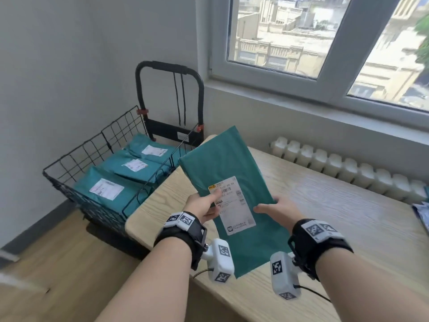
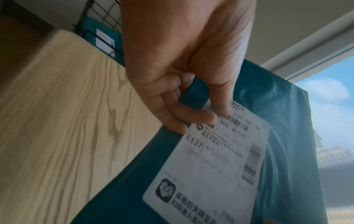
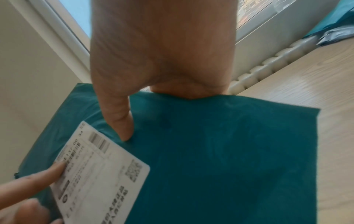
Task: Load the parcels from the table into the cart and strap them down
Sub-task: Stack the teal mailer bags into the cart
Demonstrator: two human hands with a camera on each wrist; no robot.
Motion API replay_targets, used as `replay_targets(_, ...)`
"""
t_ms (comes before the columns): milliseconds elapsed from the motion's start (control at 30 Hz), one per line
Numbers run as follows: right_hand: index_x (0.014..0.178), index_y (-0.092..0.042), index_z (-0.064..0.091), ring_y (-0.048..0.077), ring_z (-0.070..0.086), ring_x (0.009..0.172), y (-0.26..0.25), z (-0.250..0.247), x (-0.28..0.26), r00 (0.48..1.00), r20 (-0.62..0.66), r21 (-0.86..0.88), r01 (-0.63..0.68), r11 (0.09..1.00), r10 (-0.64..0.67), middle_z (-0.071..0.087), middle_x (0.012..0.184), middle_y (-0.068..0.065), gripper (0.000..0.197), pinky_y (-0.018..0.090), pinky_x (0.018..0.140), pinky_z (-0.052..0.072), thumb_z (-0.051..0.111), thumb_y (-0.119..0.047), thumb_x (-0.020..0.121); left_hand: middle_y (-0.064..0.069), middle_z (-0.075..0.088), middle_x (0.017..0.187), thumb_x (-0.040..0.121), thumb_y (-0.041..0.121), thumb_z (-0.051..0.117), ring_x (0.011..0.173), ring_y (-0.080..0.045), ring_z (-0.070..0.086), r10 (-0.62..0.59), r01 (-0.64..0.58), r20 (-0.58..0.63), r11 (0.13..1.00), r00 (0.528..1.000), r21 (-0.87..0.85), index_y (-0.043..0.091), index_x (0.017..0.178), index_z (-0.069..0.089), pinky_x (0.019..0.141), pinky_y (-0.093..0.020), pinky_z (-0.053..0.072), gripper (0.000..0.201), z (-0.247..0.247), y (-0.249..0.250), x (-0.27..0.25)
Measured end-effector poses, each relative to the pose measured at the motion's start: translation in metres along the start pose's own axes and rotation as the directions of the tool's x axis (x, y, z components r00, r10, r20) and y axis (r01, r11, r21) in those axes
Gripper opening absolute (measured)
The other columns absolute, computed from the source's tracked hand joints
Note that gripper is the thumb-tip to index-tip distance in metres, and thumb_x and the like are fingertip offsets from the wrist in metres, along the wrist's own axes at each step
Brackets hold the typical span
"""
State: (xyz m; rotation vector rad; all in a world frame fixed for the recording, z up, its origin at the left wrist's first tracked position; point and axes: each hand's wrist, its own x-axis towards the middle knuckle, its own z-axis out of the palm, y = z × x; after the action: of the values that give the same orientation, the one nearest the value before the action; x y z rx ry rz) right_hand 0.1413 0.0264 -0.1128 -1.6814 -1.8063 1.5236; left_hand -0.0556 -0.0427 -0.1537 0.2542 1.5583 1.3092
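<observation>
A flat teal parcel [image 1: 234, 173] with a white shipping label [image 1: 232, 205] is held tilted above the wooden table [image 1: 336, 205]. My left hand [image 1: 204, 205] pinches its left edge, thumb on the label and fingers curled underneath. My right hand [image 1: 276, 209] grips the right edge, thumb on top, fingers hidden below. The left wrist view shows my left hand [image 2: 191, 94] on the parcel [image 2: 287, 136], and the right wrist view shows my right hand's thumb [image 3: 120, 121] pressing the parcel [image 3: 229, 151]. The black wire cart [image 1: 76, 163] stands left of the table with three teal parcels [image 1: 111, 189] inside.
The cart's black handle frame [image 1: 169, 68] rises behind the basket with two dark cords hanging from it. A white radiator [image 1: 348, 168] runs under the window behind the table. More bags [image 1: 423, 212] lie at the table's far right edge. Wooden floor lies below left.
</observation>
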Motion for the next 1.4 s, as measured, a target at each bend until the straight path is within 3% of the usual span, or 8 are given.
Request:
replay_targets(233,0.084,-0.015,0.072,0.013,0.070,0.065,-0.026,0.068,0.008,0.996,-0.069,-0.127,0.051,0.991,-0.060,0.073,0.074,-0.001,0.026,0.023,0.054,0.052,0.078,-0.038,0.073,-0.004,0.062,0.073,0.085,0.033,0.073,0.049,-0.011,0.048,0.056,-0.067,-0.256,0.997,0.965,-0.037,0.010,0.088,0.059,0.059,-0.025,0.054,0.027,-0.085,0.020,0.005)
replay_targets(433,0.084,-0.019,0.071,0.011,0.069,0.068,-0.052,0.103,0.015,0.994,0.036,-0.245,0.105,0.964,-0.099,0.072,0.079,-0.003,0.027,0.025,0.059,0.055,0.076,-0.044,0.077,-0.007,0.056,0.078,0.086,0.034,0.071,0.050,-0.013,0.047,0.065,-0.090,-0.404,0.995,0.913,-0.044,0.004,0.101,0.056,0.051,-0.026,0.049,0.037,-0.132,0.026,0.017)
replay_targets(500,0.089,-0.019,0.071,0.009,0.069,0.070,-0.064,0.115,0.021,0.988,0.089,-0.258,0.142,0.956,-0.123,0.073,0.084,-0.003,0.026,0.022,0.057,0.053,0.075,-0.042,0.080,-0.010,0.058,0.087,0.087,0.032,0.070,0.051,-0.013,0.048,0.050,-0.078,-0.422,0.996,0.905,-0.050,0.003,0.104,0.055,0.050,-0.027,0.051,0.037,-0.142,0.031,0.021)
replay_targets(633,0.093,-0.019,0.072,0.015,0.070,0.077,-0.086,0.138,0.046,0.982,0.105,-0.247,0.180,0.952,-0.158,0.073,0.086,-0.001,0.019,0.032,0.074,0.059,0.073,-0.036,0.083,-0.011,0.060,0.086,0.088,0.029,0.069,0.049,-0.013,0.048,0.023,-0.067,-0.440,0.994,0.898,-0.085,-0.003,0.118,0.053,0.052,-0.027,0.053,0.046,-0.162,0.044,0.034)
replay_targets(867,0.112,-0.012,0.070,0.021,0.069,0.084,-0.125,0.178,0.118,0.982,0.109,-0.217,0.177,0.960,-0.157,0.072,0.096,0.005,0.030,0.036,0.081,0.057,0.072,-0.023,0.084,-0.014,0.066,0.084,0.092,0.019,0.064,0.047,-0.014,0.048,-0.041,-0.010,-0.417,0.993,0.908,-0.120,-0.003,0.103,0.059,0.044,-0.022,0.052,0.025,-0.197,0.089,0.089)
replay_targets(1067,0.115,-0.011,0.069,0.016,0.065,0.076,-0.162,0.203,0.175,0.983,0.125,-0.219,0.158,0.963,-0.133,0.070,0.092,0.003,0.029,0.023,0.064,0.050,0.068,-0.018,0.086,-0.011,0.065,0.081,0.096,0.014,0.056,0.048,-0.014,0.049,-0.146,0.093,-0.398,0.984,0.905,-0.149,0.008,0.087,0.057,0.036,-0.017,0.046,0.011,-0.216,0.114,0.144)
replay_targets(1267,0.118,-0.013,0.066,0.011,0.064,0.071,-0.184,0.231,0.206,0.978,0.165,-0.206,0.157,0.966,-0.124,0.068,0.094,0.002,0.031,0.017,0.054,0.047,0.067,-0.021,0.088,-0.010,0.045,0.066,0.097,0.010,0.051,0.021,-0.009,0.033,-0.215,0.161,-0.468,0.975,0.857,-0.153,0.008,0.073,0.048,0.033,-0.012,0.035,0.024,-0.244,0.123,0.181)
replay_targets(1400,0.129,-0.015,0.057,0.015,0.061,0.088,-0.194,0.245,0.218,0.985,0.131,-0.215,0.142,0.966,-0.115,0.064,0.115,0.004,0.045,0.022,0.070,0.046,0.068,-0.030,0.087,-0.009,0.052,0.068,0.096,0.013,0.056,0.017,-0.006,0.033,-0.248,0.201,-0.485,0.968,0.838,-0.148,0.005,0.083,0.054,0.030,-0.013,0.040,0.015,-0.262,0.130,0.199)
